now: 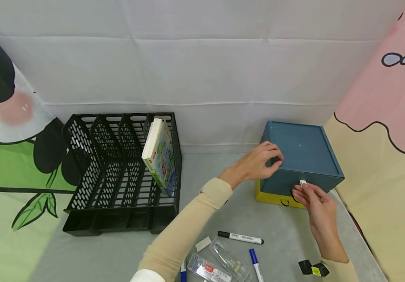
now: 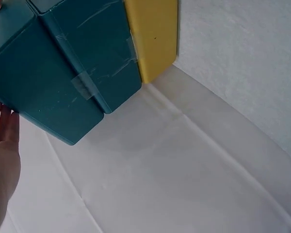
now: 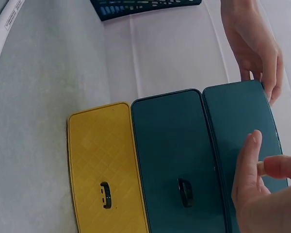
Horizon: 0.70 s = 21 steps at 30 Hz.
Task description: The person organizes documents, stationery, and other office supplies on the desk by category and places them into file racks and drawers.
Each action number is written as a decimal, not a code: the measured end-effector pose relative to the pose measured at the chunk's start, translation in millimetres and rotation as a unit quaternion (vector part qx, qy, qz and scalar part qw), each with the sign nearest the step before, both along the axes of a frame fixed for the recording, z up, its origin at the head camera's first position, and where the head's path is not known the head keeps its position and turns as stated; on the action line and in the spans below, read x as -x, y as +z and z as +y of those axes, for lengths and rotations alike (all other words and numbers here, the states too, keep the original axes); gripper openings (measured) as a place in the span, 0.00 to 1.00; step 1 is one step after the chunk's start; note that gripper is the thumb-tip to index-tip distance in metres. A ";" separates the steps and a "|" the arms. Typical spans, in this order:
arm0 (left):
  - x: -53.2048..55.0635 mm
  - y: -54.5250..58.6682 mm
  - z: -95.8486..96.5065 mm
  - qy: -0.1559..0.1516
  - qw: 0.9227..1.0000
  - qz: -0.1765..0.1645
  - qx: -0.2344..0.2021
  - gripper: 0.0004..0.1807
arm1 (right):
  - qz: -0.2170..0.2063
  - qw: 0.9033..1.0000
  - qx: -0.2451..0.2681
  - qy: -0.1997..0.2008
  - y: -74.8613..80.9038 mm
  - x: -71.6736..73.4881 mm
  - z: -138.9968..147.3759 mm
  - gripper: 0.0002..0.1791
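A stack of drawers (image 1: 301, 149) stands on the right of the table, two teal ones above a yellow drawer (image 3: 104, 160). My right hand (image 1: 316, 203) is in front of the top drawer and pinches a small white piece (image 1: 303, 182) between thumb and fingers. The fingers hide much of that piece. My left hand (image 1: 258, 160) is at the stack's upper left edge, its fingertips right at the side wall in the left wrist view. Black loop handles (image 3: 185, 192) show on the lower two drawer fronts; my right hand covers part of the top front.
A black mesh organizer (image 1: 117, 172) on the left holds a book (image 1: 161, 156). Near the front lie a black-capped marker (image 1: 241, 237), a blue-capped marker (image 1: 255, 262), a white block (image 1: 203, 243) and clear plastic cases (image 1: 228, 258). A pale cloth wall (image 1: 202, 78) rises behind.
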State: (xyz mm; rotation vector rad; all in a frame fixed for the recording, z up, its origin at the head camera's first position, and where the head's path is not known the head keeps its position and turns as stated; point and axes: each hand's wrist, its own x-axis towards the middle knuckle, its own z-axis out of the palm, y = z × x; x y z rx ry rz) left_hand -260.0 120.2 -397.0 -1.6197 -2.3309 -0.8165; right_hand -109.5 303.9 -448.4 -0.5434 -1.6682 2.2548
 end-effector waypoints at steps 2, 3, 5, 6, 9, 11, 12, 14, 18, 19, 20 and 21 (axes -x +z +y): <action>0.0 0.4 0.2 -0.001 1.000 0.001 0.001 0.07 | -0.005 1.000 -0.014 -0.006 0.1 -1.7 -0.1 0.15; 0.1 0.5 0.3 -0.002 1.000 0.003 0.001 0.07 | -0.008 1.000 -0.024 -0.007 -0.1 -2.8 0.0 0.16; 0.2 0.6 0.3 -0.004 1.000 0.010 0.000 0.07 | -0.013 0.999 -0.039 -0.008 -0.6 -5.8 0.4 0.16; 0.4 0.3 0.3 -0.005 1.000 0.015 -0.001 0.07 | -0.014 0.999 -0.047 -0.007 -1.0 -7.5 0.7 0.16; 0.4 -0.8 0.4 -0.005 1.000 0.027 -0.002 0.08 | -0.017 0.998 -0.061 -0.001 -2.4 -13.5 1.7 0.17; 0.4 -1.7 0.5 -0.004 0.999 0.034 -0.002 0.08 | -0.020 0.998 -0.066 0.000 -3.1 -17.4 2.3 0.17; 0.5 -2.2 0.6 -0.003 0.999 0.036 -0.001 0.08 | -0.023 0.997 -0.069 0.001 -3.2 -19.4 2.5 0.17; 0.4 -2.5 0.9 -0.001 0.999 0.037 -0.002 0.07 | -0.033 0.997 -0.077 0.000 -2.9 -22.7 2.6 0.18; 0.1 -2.6 1.0 0.001 0.999 0.039 -0.001 0.07 | -0.065 0.993 -0.094 -0.008 -1.1 -28.6 2.1 0.18; 0.0 -2.6 1.0 0.001 0.999 0.040 -0.001 0.08 | -0.071 0.993 -0.098 -0.010 -0.8 -30.2 2.1 0.18; 0.0 -2.6 1.0 0.002 0.999 0.041 -0.002 0.08 | -0.075 0.992 -0.100 -0.010 -0.7 -31.9 2.2 0.18; 0.0 -2.9 1.0 0.002 0.999 0.043 -0.002 0.08 | -0.078 0.992 -0.101 -0.009 -0.7 -33.7 2.3 0.17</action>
